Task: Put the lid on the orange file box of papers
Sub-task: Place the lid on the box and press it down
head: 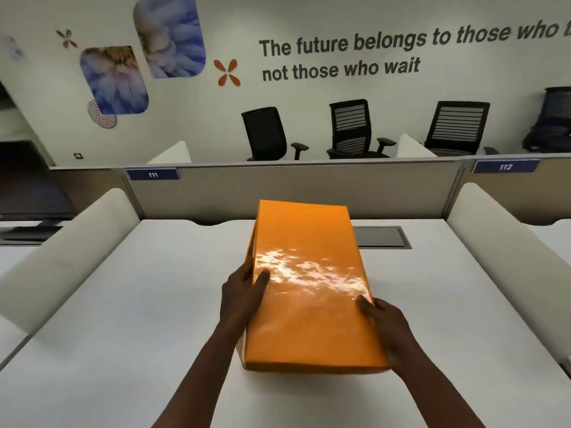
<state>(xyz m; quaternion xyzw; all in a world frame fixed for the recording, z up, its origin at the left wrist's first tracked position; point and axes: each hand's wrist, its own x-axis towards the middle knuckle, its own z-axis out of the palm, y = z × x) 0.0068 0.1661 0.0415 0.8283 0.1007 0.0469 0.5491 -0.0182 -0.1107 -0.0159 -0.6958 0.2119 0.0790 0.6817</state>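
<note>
A glossy orange lid (309,282) lies lengthwise over the orange file box (249,257), whose side wall shows only as a thin strip along the left edge. The papers inside are hidden. My left hand (242,293) grips the lid's left edge, thumb on top. Opposite it, my right hand (384,327) holds the right edge near the front corner. The lid looks slightly raised on its left side. Both stand in the middle of the white desk (139,304).
A grey cable hatch (381,237) is set into the desk behind the box. White padded dividers (71,251) (506,242) flank the desk. A beige partition (309,189) closes the back, with office chairs beyond. A dark monitor (27,186) stands at far left.
</note>
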